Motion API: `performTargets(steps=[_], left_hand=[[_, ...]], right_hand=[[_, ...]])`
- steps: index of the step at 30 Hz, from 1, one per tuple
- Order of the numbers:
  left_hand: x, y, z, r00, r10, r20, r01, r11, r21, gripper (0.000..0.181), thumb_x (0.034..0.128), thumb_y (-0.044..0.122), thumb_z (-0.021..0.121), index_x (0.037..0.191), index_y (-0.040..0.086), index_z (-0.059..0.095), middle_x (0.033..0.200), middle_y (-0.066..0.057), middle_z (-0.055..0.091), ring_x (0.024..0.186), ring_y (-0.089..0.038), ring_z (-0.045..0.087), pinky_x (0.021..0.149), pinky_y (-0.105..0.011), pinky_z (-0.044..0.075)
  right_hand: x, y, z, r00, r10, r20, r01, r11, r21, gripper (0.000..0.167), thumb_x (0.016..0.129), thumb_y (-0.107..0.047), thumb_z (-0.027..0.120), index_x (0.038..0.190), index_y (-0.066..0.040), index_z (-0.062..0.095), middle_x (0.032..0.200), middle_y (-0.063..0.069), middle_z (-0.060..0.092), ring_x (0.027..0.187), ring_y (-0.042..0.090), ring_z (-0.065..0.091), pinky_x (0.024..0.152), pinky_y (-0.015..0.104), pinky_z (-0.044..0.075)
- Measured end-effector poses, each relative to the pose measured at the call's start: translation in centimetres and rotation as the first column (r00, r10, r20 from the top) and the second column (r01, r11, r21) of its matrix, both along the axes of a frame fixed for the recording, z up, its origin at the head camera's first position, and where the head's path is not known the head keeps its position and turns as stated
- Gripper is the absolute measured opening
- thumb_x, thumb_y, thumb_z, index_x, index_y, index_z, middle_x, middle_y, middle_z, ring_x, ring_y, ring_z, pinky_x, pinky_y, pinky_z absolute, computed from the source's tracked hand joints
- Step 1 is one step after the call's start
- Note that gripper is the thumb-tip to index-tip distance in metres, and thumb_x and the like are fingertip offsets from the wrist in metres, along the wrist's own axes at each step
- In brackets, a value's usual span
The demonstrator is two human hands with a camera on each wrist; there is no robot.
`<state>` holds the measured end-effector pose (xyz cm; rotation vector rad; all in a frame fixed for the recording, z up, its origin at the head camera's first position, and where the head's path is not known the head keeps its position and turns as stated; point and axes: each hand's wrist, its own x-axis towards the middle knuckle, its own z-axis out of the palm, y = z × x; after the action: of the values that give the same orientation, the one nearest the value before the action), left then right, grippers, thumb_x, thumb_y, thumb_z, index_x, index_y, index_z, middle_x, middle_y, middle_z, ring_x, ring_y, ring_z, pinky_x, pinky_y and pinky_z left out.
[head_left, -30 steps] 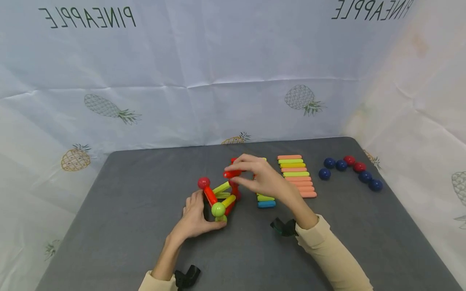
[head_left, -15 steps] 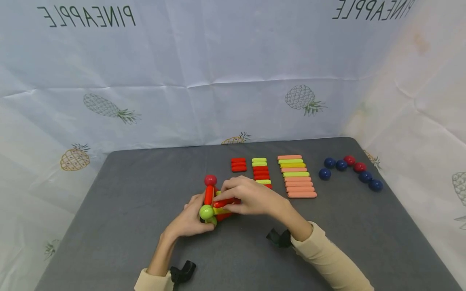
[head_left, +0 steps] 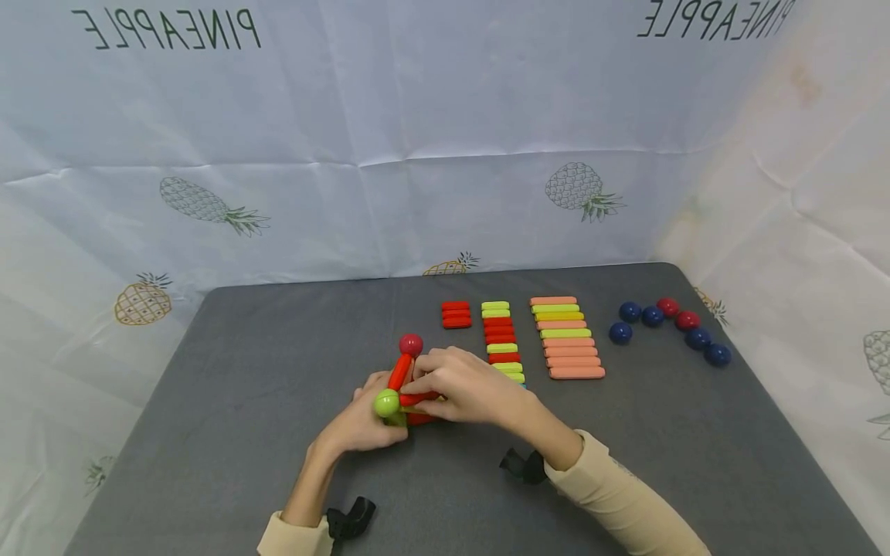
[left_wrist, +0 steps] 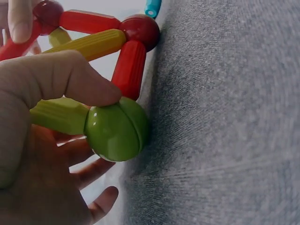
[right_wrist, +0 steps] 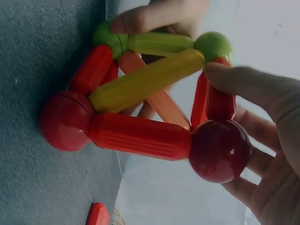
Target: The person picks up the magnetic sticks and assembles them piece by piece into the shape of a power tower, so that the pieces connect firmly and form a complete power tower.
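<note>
A framework of magnetic rods and balls stands on the grey table between the hands. My left hand (head_left: 360,417) grips its left side, the thumb pressing a lower green ball (left_wrist: 115,133) in the left wrist view. With thumb and fingers my right hand (head_left: 473,386) pinches a short red rod (right_wrist: 221,101), which spans an upper green ball (right_wrist: 213,47) and a red ball (right_wrist: 220,151). A yellow rod (right_wrist: 147,82) slants across that face, above a red rod (right_wrist: 140,135). The far side is partly hidden by the hands.
Short red rods (head_left: 456,314), a column of green and red rods (head_left: 499,330) and longer orange, green and yellow rods (head_left: 570,351) lie to the right. Farther right are several blue balls (head_left: 620,333) and two red balls (head_left: 687,320). A pineapple-print cloth (head_left: 445,208) hangs behind.
The right hand has brought the red rod down and left onto the framework. The framework has turned under the left hand, its upper green ball shifting left.
</note>
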<state>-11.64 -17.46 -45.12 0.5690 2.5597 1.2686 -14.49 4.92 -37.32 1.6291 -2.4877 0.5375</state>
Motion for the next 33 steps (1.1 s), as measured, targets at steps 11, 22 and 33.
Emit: performTargets(steps=[11,22,33], left_hand=[[0.4,0.0,0.0,0.998,0.057,0.020,-0.055,0.996,-0.068,0.058,0.0792,0.013,0.077,0.135,0.012,0.060,0.147,-0.015,0.053,0.140,-0.037,0.039,0.101,-0.061,0.030],[0.3,-0.8,-0.6,0.998,0.042,-0.053,-0.043,0.999,-0.032,0.051,0.0790,0.019,0.084,0.125,0.008,0.064,0.122,-0.007,0.069,0.123,-0.034,0.056,0.101,-0.062,0.042],[0.4,-1.2,-0.3,0.997,0.068,0.041,-0.065,0.995,-0.070,0.061,0.0756,0.005,0.076,0.133,-0.003,0.058,0.136,-0.021,0.057,0.112,-0.026,0.058,0.099,-0.050,0.044]], right_hand=[[0.0,-0.1,-0.5,0.996,-0.036,0.076,0.044,0.992,-0.119,0.019,0.088,-0.025,0.081,0.106,-0.018,0.081,0.092,-0.006,0.071,0.079,0.006,0.059,0.070,0.016,0.048],[-7.7,1.9,-3.2,0.884,-0.396,0.249,0.440,0.884,-0.156,0.023,0.093,-0.010,0.074,0.115,-0.005,0.078,0.106,0.011,0.075,0.089,0.022,0.066,0.074,0.032,0.055],[-10.0,1.3,-6.5,0.857,-0.480,0.186,0.469,0.877,0.104,0.025,0.093,0.000,0.068,0.117,-0.002,0.076,0.111,0.016,0.072,0.102,0.034,0.065,0.091,0.043,0.056]])
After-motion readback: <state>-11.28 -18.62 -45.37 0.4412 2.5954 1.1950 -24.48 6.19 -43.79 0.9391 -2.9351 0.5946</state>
